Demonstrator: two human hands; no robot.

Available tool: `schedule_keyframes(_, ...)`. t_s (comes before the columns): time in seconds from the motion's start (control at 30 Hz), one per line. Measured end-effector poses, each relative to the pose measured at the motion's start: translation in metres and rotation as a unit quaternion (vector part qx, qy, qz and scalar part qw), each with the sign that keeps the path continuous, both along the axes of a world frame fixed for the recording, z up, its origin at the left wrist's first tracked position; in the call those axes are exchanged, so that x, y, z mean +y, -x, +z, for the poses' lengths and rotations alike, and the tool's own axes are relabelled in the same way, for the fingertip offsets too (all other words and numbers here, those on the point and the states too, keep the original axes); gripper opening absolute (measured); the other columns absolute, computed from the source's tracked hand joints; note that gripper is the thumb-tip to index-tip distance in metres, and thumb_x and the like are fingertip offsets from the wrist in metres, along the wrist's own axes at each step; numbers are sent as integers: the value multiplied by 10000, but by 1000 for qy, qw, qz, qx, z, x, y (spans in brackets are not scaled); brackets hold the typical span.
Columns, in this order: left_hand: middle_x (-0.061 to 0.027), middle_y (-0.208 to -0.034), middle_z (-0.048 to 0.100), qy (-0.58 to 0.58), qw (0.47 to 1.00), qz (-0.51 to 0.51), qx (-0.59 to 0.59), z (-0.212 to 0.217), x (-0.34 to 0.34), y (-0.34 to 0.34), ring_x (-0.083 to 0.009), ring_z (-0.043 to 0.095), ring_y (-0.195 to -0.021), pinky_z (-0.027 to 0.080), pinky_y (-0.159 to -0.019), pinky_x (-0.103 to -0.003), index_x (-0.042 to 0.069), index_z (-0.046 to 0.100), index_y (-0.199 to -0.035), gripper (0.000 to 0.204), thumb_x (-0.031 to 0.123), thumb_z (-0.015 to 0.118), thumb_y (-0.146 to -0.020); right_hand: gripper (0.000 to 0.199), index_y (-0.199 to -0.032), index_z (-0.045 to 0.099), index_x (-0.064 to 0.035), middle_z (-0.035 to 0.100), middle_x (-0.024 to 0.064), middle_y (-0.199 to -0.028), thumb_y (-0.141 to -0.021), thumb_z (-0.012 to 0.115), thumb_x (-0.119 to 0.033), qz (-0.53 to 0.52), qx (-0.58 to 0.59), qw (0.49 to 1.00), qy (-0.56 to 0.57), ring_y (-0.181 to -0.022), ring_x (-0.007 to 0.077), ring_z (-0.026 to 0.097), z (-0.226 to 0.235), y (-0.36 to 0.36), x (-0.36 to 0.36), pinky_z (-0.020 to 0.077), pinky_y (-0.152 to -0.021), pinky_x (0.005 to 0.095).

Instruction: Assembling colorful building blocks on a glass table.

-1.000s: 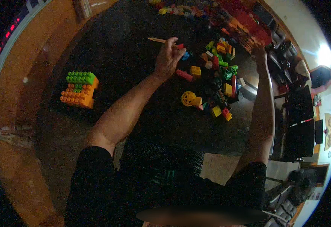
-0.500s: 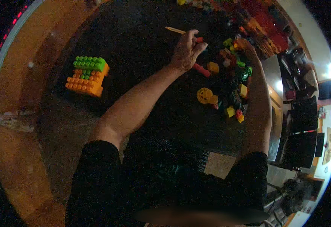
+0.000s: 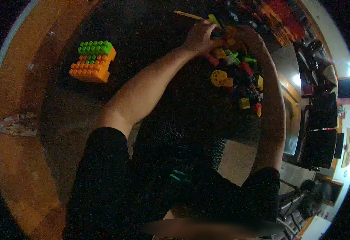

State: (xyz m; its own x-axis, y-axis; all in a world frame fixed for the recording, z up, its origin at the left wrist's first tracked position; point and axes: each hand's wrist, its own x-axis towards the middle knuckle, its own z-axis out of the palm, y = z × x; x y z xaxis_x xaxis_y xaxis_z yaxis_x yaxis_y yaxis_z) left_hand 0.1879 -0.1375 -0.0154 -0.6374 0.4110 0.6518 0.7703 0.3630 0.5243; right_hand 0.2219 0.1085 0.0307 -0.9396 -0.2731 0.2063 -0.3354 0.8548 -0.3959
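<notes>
My left hand (image 3: 201, 38) reaches to the near left side of a heap of toy pieces, thumb and fingers apart; no held piece shows clearly. A thin tan stick (image 3: 186, 15) lies just beyond it, and a yellow-green piece (image 3: 213, 19) is by its fingertips. My right hand (image 3: 253, 39) is bent over the far part of the heap, its fingers blurred among orange and dark pieces, so a grip cannot be made out. Close below the hands lie a yellow block (image 3: 220, 53), a reddish piece (image 3: 211, 60) and a yellow wheel-like piece (image 3: 218, 78).
A built block of orange and green studded bricks (image 3: 91, 62) stands on the dark table at left. More loose pieces, such as a yellow block (image 3: 244, 103), trail toward me under my right forearm. A red and orange box-like thing (image 3: 281, 22) is at the far right.
My right hand has moved left over the heap, closer to my left hand. The whole view has shifted, so the built block sits higher in the picture.
</notes>
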Motion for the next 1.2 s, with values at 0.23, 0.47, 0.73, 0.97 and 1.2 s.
schedule_keyframes(0.23,-135,-1083,540,4,999,-37,38,-5,6,2,-300,503,-1080,427,-907,-427,99,593,-1084,499,452,697,-747,391,-1199,549,-87,585,108,-1157,-844,621,-233,-187,135,973,15,-1008,224,589,3,-87,-1,471,-837,335)
schedule_keyframes(0.47,-106,-1019,572,49,984,-83,147,19,3,-27,-259,558,-960,452,-862,-390,117,605,-1080,437,400,696,-761,388,-1188,557,-99,599,120,-1147,-833,628,-238,-263,81,958,-75,-1035,266,585,28,-106,-59,472,-844,374)
schedule_keyframes(0.73,-84,-1017,583,68,986,-87,128,20,6,-23,-268,558,-1004,447,-864,-403,119,605,-1006,361,329,720,-736,352,-1124,605,-93,639,106,-1064,-832,631,-288,-212,152,965,8,-948,240,624,25,-102,-40,495,-792,363)
schedule_keyframes(0.97,-69,-932,609,81,988,-72,108,14,2,-17,-246,609,-889,461,-795,-407,105,572,-953,365,349,729,-731,283,-1097,618,-87,658,112,-991,-851,589,-224,-127,153,931,307,-864,196,636,18,-101,-29,502,-736,306)
schedule_keyframes(1.2,-131,-946,606,37,984,-38,171,26,4,-25,-277,601,-946,495,-796,-357,71,571,-1029,359,287,701,-773,308,-1113,604,-12,626,62,-1061,-848,572,-165,-53,161,949,264,-956,146,586,31,-114,-48,469,-827,271)
